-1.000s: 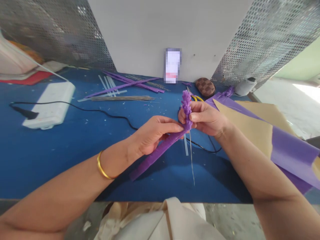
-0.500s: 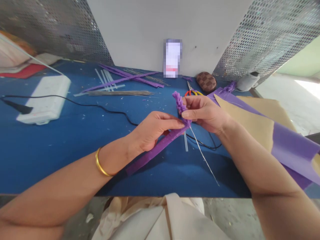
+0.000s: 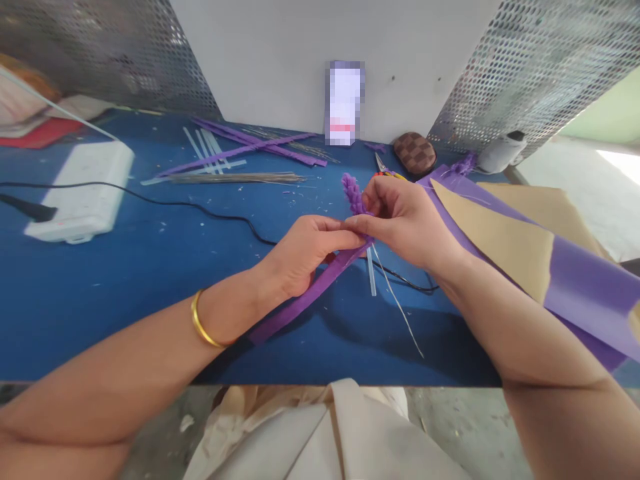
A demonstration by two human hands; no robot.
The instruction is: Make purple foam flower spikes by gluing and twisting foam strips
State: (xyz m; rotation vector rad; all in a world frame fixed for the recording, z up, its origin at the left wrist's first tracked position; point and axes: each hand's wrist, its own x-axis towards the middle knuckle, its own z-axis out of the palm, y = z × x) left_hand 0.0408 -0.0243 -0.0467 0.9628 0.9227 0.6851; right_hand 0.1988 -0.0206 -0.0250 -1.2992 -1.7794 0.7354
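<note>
A blue tabletop (image 3: 100, 287) runs across the view, backed by a white board (image 3: 280, 60) between two perforated metal panels (image 3: 110, 53). At right, a purple sheet (image 3: 590, 280) overlaps kraft paper (image 3: 500, 240), kept near the hands, seemingly within easy reach. At left lie a white power strip (image 3: 80, 193) and its black cord (image 3: 200, 210), which runs behind the forearms. Far on the tabletop, long purple strips (image 3: 240, 157), clear sticks (image 3: 205, 150) and a bundle of thin wires (image 3: 235, 177) sit apart from the work. Snips with colored handles (image 3: 383, 163) lie far right of centre, just beside a checked pouch (image 3: 414, 152). Centred between the hands, the right hand (image 3: 405, 223) closes its fingers around the base of a purple flower spike (image 3: 353, 193), seemingly to steady it. The left hand (image 3: 305, 257) grips a purple strip (image 3: 305, 293) trailing near-left, apparently keeping it tight against the stem, while a thin wire (image 3: 395, 300) hangs free
</note>
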